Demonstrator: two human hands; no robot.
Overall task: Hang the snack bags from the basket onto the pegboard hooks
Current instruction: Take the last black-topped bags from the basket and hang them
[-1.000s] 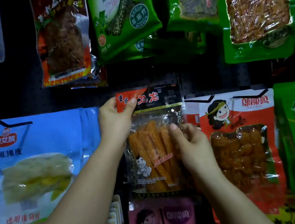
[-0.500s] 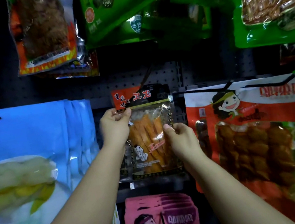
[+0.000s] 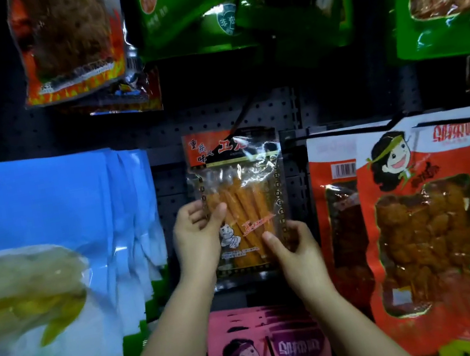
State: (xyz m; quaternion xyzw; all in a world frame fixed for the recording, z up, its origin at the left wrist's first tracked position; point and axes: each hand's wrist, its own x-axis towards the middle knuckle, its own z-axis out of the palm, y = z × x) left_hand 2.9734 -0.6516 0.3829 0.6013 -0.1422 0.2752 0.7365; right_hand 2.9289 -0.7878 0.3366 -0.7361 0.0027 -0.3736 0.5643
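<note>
Glossy clear plastic snack bag (image 3: 240,195); matt perforated pegboard (image 3: 272,109).

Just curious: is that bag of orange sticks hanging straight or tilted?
Nearly straight. The bag of orange sticks stands upright against the pegboard, left hand and right hand holding its sides. Whether the hook carries it, cannot tell.

Single head-worn wide-angle view, close up, facing the pegboard (image 3: 248,113) squarely, forearms entering from below.

I see the clear snack bag (image 3: 241,204) of orange sticks, red-and-black header at twelve o'clock, hanging upright against the dark pegboard (image 3: 217,115), its top at a black hook (image 3: 243,114).
</note>
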